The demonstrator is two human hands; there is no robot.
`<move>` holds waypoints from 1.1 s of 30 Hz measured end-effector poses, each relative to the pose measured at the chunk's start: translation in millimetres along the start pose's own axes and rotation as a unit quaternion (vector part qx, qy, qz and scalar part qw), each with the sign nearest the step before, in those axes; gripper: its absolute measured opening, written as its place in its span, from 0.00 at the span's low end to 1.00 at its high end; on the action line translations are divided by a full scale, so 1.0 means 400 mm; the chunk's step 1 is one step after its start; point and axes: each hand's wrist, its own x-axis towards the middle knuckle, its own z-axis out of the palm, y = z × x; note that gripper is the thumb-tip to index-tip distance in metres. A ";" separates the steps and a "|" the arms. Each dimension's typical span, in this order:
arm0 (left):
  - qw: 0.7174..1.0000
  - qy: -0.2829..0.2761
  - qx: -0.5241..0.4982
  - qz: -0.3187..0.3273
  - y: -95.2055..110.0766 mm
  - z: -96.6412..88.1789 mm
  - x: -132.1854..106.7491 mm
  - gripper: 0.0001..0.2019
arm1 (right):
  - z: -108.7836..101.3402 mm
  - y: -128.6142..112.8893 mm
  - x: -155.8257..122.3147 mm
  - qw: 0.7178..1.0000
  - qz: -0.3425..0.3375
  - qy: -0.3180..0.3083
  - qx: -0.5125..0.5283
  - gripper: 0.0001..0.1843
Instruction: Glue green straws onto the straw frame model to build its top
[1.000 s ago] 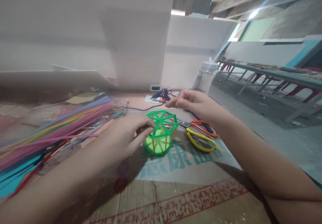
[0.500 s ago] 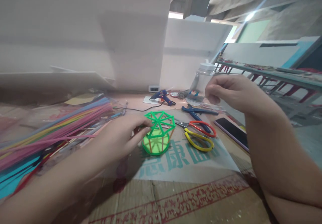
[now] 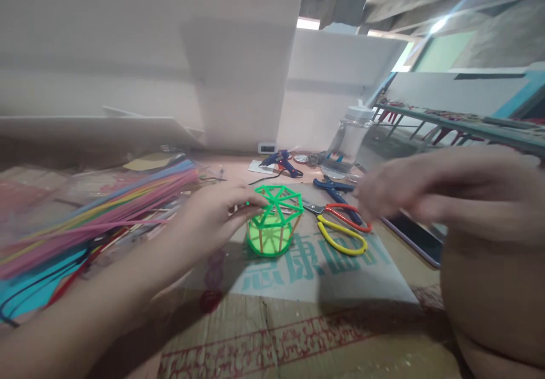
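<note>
Now the right hand (image 3: 460,188) is well off to the right of the grip, low and close to the camera; a second ago it was just beyond the green frame (image 3: 275,203), and half a second ago it was in front of the clear bottle (image 3: 344,140). It is too blurred to tell whether its curled fingers hold anything. The left hand (image 3: 213,211) has stayed put, thumb and fingers closed in a pinch on the near-left edge of the frame's top, so the piece appears steadied by that hand alone, and whatever joining or adjusting is in hand seems paused on the right side. The frame stands upright directly at the pinch, its spoked green top just right of the fingertips and its lime base (image 3: 268,244) below them, linked by slim brown uprights, on a printed sheet (image 3: 298,294). Nothing about its shape looks different from the earlier views. Right of the grip, near the frame, lie the scissors (image 3: 318,210) with one red and one yellow handle, and a blue hand tool (image 3: 334,188) just behind them. Beyond the grip rests the glue gun (image 3: 281,162); left of it, the coloured strips (image 3: 128,203) spread out. A phone (image 3: 413,238), partly hidden, lies beneath the right hand in the view.
</note>
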 end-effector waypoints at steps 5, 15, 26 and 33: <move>0.999 0.024 -0.031 -0.021 0.023 0.011 -0.008 0.09 | 0.112 0.021 0.086 0.995 -0.049 0.054 -0.069 0.04; 1.000 0.003 -0.019 -0.023 0.047 0.015 -0.009 0.05 | 0.199 0.065 0.083 0.973 -0.164 -0.016 -0.161 0.07; 0.995 -0.088 -0.003 -0.046 -0.011 -0.007 0.009 0.10 | 0.203 0.078 0.092 0.993 -0.053 -0.072 -0.076 0.06; 0.994 -0.093 0.002 -0.053 -0.004 -0.003 0.005 0.13 | 0.201 0.072 0.089 0.988 -0.043 -0.104 -0.105 0.07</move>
